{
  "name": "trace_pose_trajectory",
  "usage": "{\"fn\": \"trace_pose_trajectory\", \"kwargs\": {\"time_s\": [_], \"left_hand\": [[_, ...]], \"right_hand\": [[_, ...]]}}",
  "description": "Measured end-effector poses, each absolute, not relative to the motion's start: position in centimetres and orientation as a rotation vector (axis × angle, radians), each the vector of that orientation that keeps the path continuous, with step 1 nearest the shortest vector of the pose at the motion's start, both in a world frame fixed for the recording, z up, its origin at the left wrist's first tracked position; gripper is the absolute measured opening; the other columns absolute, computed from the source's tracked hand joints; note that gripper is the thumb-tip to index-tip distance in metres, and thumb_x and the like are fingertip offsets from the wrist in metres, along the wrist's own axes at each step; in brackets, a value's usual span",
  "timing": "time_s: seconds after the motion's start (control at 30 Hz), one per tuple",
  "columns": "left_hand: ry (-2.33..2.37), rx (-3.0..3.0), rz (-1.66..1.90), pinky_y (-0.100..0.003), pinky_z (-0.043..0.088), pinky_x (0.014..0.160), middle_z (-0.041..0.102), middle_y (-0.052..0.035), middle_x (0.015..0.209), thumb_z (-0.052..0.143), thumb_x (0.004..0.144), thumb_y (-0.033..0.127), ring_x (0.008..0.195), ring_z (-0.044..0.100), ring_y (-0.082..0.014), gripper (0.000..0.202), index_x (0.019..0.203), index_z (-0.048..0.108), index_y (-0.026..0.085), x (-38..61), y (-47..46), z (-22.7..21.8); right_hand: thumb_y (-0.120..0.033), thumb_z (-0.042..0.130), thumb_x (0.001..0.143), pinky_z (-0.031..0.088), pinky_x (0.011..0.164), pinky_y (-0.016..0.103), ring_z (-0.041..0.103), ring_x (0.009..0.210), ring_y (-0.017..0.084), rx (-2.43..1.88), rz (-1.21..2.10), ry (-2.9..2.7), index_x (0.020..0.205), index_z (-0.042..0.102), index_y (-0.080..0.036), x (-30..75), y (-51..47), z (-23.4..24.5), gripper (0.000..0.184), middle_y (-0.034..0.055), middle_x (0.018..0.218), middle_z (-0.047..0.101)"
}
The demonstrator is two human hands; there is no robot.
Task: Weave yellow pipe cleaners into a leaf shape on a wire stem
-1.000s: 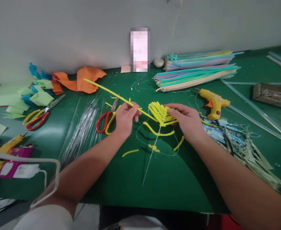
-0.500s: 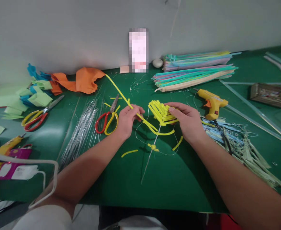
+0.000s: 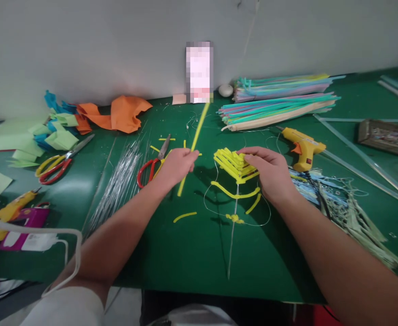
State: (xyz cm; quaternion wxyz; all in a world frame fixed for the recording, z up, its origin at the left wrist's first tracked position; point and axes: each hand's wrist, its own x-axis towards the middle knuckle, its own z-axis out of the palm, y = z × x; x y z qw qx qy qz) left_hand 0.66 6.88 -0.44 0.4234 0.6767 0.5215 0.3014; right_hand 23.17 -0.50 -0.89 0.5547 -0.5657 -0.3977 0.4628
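Note:
Pinched in my left hand is a long yellow pipe cleaner, slanting up toward the phone. My right hand grips the edge of a yellow pipe-cleaner piece built of angled rows on a wire stem. A curved yellow strip crosses the stem below the rows, and a small yellow knot sits lower on it. Thin wire loops out on both sides. Scissors with red and yellow handles lie beside my left hand, which partly covers them. Short yellow offcuts are on the green table.
A yellow glue gun lies right of my right hand. Pipe-cleaner bundles and a phone are at the back. Loose wires, second scissors and orange paper are on the left.
My left hand has swung the yellow pipe cleaner from a leftward slant to a steeper, rightward one, its lower end now apart from the stem. The stem hangs more upright in my right hand's hold.

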Motion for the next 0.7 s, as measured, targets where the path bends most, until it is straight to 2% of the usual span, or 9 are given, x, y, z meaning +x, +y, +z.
{"fn": "trace_pose_trajectory", "kwargs": {"time_s": [0.07, 0.13, 0.2, 0.27, 0.4, 0.7], "left_hand": [[1.424, 1.995, 0.690, -0.028, 0.036, 0.052, 0.045, -0.0005, 0.048, 0.069, 0.076, 0.039, 0.050, 0.044, -0.0139, 0.038, 0.051, 0.049, 0.020, 0.2, 7.1, 0.2], [1.434, 2.235, 0.836, -0.031, 0.041, 0.063, 0.056, -0.0034, 0.064, 0.074, 0.071, 0.031, 0.064, 0.052, -0.0180, 0.021, 0.066, 0.058, 0.019, 0.3, 6.7, 1.0], [1.278, 2.436, 0.941, -0.034, 0.044, 0.077, 0.064, -0.0077, 0.090, 0.068, 0.077, 0.025, 0.085, 0.058, -0.0211, 0.016, 0.090, 0.062, 0.018, 0.7, 5.8, 1.9], [1.033, 2.582, 0.892, -0.033, 0.044, 0.082, 0.065, -0.0085, 0.100, 0.060, 0.083, 0.025, 0.094, 0.058, -0.0210, 0.018, 0.100, 0.062, 0.018, 1.2, 4.8, 2.7], [0.753, 2.767, 0.663, -0.029, 0.042, 0.070, 0.065, -0.0051, 0.087, 0.057, 0.087, 0.032, 0.084, 0.059, -0.0188, 0.016, 0.094, 0.066, 0.021, 2.1, 3.4, 3.4], [0.675, 2.943, 0.548, -0.029, 0.035, 0.060, 0.065, -0.0064, 0.080, 0.046, 0.090, 0.025, 0.072, 0.056, -0.0176, 0.020, 0.089, 0.065, 0.018, 2.4, 3.2, 3.1]], "right_hand": [[-0.034, 0.070, 0.074, 0.047, 0.053, 0.025, 0.059, 0.058, 0.013, -1.326, 1.094, -0.937, 0.088, 0.074, -0.024, 23.2, -0.5, -0.9, 0.017, -0.0004, 0.069, 0.065], [-0.034, 0.069, 0.074, 0.048, 0.053, 0.025, 0.059, 0.059, 0.013, -1.320, 1.103, -0.932, 0.088, 0.074, -0.024, 23.1, -0.5, -0.9, 0.017, -0.0002, 0.070, 0.066], [-0.034, 0.070, 0.074, 0.049, 0.055, 0.026, 0.060, 0.061, 0.014, -1.325, 1.110, -0.935, 0.088, 0.074, -0.024, 23.1, -0.5, -0.9, 0.018, 0.0004, 0.073, 0.067], [-0.035, 0.069, 0.074, 0.050, 0.058, 0.028, 0.062, 0.065, 0.016, -1.335, 1.109, -0.959, 0.089, 0.074, -0.024, 23.0, -0.5, -0.9, 0.019, 0.0014, 0.077, 0.069], [-0.036, 0.066, 0.075, 0.050, 0.061, 0.029, 0.063, 0.070, 0.018, -1.356, 1.082, -1.037, 0.088, 0.074, -0.024, 22.9, -0.5, -1.0, 0.019, 0.0021, 0.081, 0.070], [-0.034, 0.066, 0.077, 0.046, 0.059, 0.027, 0.060, 0.067, 0.015, -1.355, 1.127, -1.113, 0.088, 0.075, -0.024, 22.8, -0.6, -1.3, 0.018, 0.0011, 0.079, 0.069]]}}
